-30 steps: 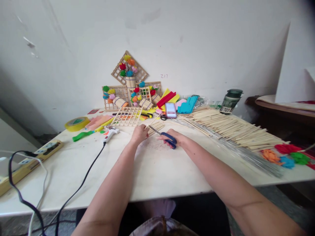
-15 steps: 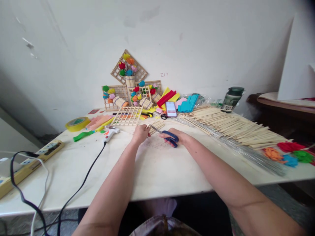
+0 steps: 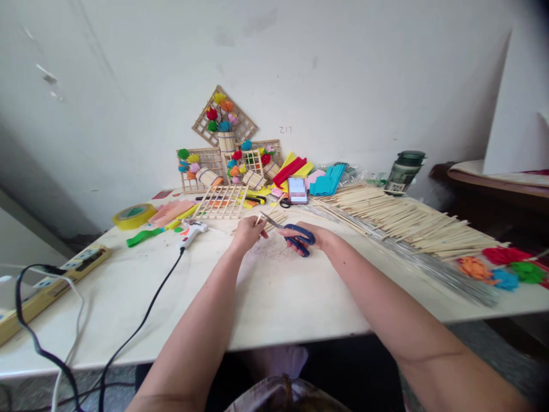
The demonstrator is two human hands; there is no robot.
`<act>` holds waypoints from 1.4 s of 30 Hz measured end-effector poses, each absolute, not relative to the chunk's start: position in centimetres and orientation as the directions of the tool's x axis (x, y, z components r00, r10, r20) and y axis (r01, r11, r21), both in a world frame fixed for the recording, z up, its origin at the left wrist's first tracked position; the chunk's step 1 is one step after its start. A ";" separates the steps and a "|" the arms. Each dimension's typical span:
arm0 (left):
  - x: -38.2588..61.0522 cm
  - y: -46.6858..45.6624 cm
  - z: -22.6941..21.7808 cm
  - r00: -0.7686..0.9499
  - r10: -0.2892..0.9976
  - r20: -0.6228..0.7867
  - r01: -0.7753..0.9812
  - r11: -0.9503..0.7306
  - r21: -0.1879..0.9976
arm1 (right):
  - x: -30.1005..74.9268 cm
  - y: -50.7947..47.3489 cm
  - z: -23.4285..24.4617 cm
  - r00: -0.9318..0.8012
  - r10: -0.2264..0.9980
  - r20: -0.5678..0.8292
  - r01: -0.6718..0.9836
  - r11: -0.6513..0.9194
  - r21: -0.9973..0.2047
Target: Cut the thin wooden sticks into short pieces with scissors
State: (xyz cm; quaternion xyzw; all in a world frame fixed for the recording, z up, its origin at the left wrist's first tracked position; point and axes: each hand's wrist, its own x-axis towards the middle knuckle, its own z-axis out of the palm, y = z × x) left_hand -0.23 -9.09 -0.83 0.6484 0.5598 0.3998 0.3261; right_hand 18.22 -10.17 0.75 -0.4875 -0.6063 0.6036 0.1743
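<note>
My right hand (image 3: 312, 236) grips the dark blue handles of a pair of scissors (image 3: 301, 237), fingers through the loops. Their blades point left and meet a short, pale wooden stick (image 3: 258, 218) at the fingertips of my left hand (image 3: 247, 233). My left hand is closed around that stick, with most of it hidden in the fingers. Beyond my hands, several cut stick pieces (image 3: 278, 219) lie on the white table (image 3: 291, 309). Small scraps (image 3: 268, 249) are scattered below the scissors.
Left of my hands are a white glue gun (image 3: 194, 233), yellow tape roll (image 3: 134, 216) and power strip (image 3: 55, 292). A stick lattice (image 3: 219, 202) lies behind. On the right are a spread of wooden sticks (image 3: 412, 223), wires (image 3: 446, 277) and a dark green bottle (image 3: 404, 173).
The scissor handles have spread apart and shifted slightly right. My left hand has turned a little, and its stick now stands at the blades.
</note>
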 end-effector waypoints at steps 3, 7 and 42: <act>-0.1 -9.4 -0.5 0.049 0.990 0.136 0.456 -0.143 0.878 | 18.2 -10.2 0.7 -0.467 0.805 -0.366 0.368 -0.200 -0.908; -0.2 -9.3 -0.5 0.054 0.990 0.132 0.469 -0.141 0.872 | 18.1 -10.2 0.5 -0.447 0.823 -0.351 0.368 -0.189 -0.911; -0.3 -9.7 0.2 0.168 0.970 0.178 0.453 -0.236 0.860 | 17.6 -11.3 2.2 -0.436 0.881 -0.185 0.578 0.117 -0.807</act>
